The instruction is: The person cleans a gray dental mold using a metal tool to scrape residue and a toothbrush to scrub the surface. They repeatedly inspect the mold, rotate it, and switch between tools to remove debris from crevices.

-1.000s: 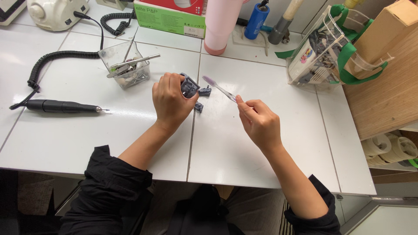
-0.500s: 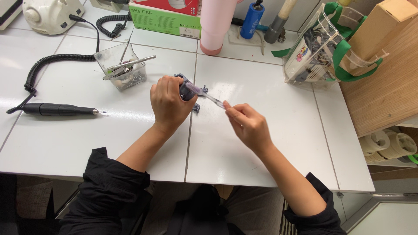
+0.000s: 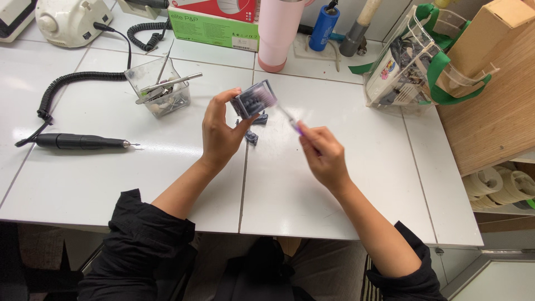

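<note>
Your left hand [image 3: 220, 134] grips a small grey block [image 3: 254, 99] at its fingertips, while your right hand [image 3: 323, 153] pinches what looks like a blurred brush [image 3: 290, 119] against it.

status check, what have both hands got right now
Left hand holds small grey block lifted off the table. Right hand grips thin purple-handled brush, tip at block, blurred. Two small grey pieces beneath.
</note>
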